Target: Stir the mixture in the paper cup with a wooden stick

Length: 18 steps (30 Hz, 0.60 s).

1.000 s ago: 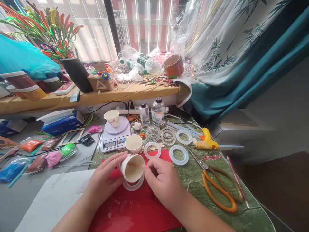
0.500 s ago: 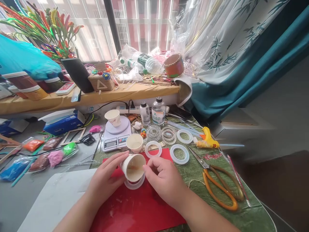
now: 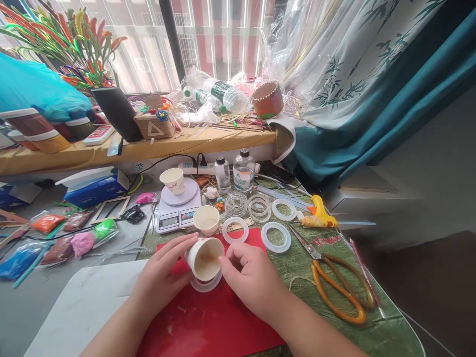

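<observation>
My left hand [image 3: 169,270] is wrapped round a white paper cup [image 3: 190,258] and keeps it tilted, its mouth facing me. At the right rim, my right hand [image 3: 251,272] is closed in a pinch. A blurred brown streak [image 3: 208,257] inside the cup looks like a thin stick running from those fingertips; its held end is hidden. Under the cup, a clear ring mould [image 3: 206,286] lies on a red sheet [image 3: 211,325], partly covered. Just behind stands a second paper cup [image 3: 206,220]. Another ring mould [image 3: 235,230] overlaps the sheet's far edge.
A third paper cup [image 3: 173,181] stands on a kitchen scale [image 3: 178,210]. Two clear bottles [image 3: 244,171] are behind stacked bangles [image 3: 236,204]. To the right lie scissors [image 3: 327,272] and a yellow glue gun [image 3: 319,214]. Bagged clay [image 3: 84,243] lies left.
The brown streak inside the cup has shifted and blurred, its shape now less distinct. Both hands and the tilted cup stay nearly in place; the view has moved very slightly.
</observation>
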Tool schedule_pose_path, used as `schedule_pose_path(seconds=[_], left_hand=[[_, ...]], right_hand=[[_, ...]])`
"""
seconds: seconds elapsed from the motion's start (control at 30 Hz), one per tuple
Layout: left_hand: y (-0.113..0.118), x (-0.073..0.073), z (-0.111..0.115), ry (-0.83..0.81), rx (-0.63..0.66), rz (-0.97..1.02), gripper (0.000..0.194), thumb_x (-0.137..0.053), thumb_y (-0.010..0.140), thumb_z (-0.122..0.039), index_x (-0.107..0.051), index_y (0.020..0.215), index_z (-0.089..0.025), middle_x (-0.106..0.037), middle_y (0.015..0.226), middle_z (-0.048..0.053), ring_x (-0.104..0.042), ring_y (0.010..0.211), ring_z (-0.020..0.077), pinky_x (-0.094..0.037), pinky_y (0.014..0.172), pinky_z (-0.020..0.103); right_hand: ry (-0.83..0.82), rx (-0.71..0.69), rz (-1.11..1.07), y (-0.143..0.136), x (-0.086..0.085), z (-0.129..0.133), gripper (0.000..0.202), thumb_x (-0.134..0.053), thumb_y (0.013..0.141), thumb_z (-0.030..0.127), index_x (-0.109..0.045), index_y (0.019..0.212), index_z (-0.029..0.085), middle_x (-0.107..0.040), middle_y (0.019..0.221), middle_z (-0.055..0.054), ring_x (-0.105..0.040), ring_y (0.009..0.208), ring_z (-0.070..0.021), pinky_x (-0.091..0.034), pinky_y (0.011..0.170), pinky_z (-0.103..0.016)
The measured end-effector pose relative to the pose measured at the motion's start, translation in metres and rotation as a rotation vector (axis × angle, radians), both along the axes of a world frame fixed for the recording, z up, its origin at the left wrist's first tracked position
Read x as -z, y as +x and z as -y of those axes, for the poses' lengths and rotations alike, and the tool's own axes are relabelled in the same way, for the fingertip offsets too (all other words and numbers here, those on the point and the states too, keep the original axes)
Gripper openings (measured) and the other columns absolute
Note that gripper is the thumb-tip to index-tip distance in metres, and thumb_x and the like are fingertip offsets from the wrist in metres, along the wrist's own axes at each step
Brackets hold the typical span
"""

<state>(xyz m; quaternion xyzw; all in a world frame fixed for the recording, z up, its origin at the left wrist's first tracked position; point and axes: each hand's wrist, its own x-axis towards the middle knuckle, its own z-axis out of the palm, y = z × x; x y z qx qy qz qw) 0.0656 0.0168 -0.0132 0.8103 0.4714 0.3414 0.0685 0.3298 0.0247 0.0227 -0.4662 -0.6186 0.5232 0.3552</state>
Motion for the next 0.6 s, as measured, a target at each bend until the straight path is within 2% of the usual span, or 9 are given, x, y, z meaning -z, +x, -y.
schedule_pose_path(seconds=[0.07, 0.13, 0.4, 0.6], left_hand=[[0.001, 0.0, 0.0, 0.027, 0.008, 0.007, 0.049, -0.073, 0.103, -0.032, -0.066, 0.152, -0.032, -0.079, 0.144, 0.01, -0.082, 0.125, 0.0276, -0.068, 0.105, 0.034], [0.001, 0.002, 0.0, 0.03, 0.012, 0.004, 0.051, -0.072, 0.103, -0.032, -0.064, 0.153, -0.033, -0.079, 0.145, 0.01, -0.081, 0.125, 0.0275, -0.067, 0.105, 0.034], [-0.005, 0.014, 0.001, -0.018, -0.015, 0.015, 0.051, -0.069, 0.104, -0.035, -0.065, 0.154, -0.034, -0.078, 0.145, 0.011, -0.08, 0.127, 0.0297, -0.068, 0.105, 0.038], [-0.003, 0.011, 0.003, -0.023, -0.028, 0.015, 0.049, -0.068, 0.104, -0.033, -0.066, 0.154, -0.034, -0.077, 0.147, 0.01, -0.079, 0.128, 0.0285, -0.067, 0.107, 0.037]], right_hand=[[-0.041, 0.003, -0.027, 0.0, 0.001, 0.0, 0.031, -0.063, 0.099, 0.041, -0.055, 0.075, 0.024, -0.057, 0.065, 0.004, -0.05, 0.061, -0.014, -0.038, 0.059, -0.026], [-0.015, 0.049, -0.001, 0.001, 0.001, -0.001, 0.033, -0.062, 0.1, 0.044, -0.053, 0.076, 0.024, -0.054, 0.064, 0.004, -0.048, 0.06, -0.0141, -0.037, 0.059, -0.027], [0.116, 0.008, 0.051, 0.002, 0.0, 0.0, 0.03, -0.06, 0.1, 0.038, -0.052, 0.074, 0.024, -0.055, 0.065, 0.004, -0.049, 0.06, -0.0141, -0.036, 0.059, -0.027], [0.07, 0.008, 0.064, 0.002, 0.0, -0.002, 0.031, -0.059, 0.1, 0.04, -0.052, 0.074, 0.024, -0.056, 0.065, 0.003, -0.05, 0.06, -0.0148, -0.036, 0.059, -0.028]])
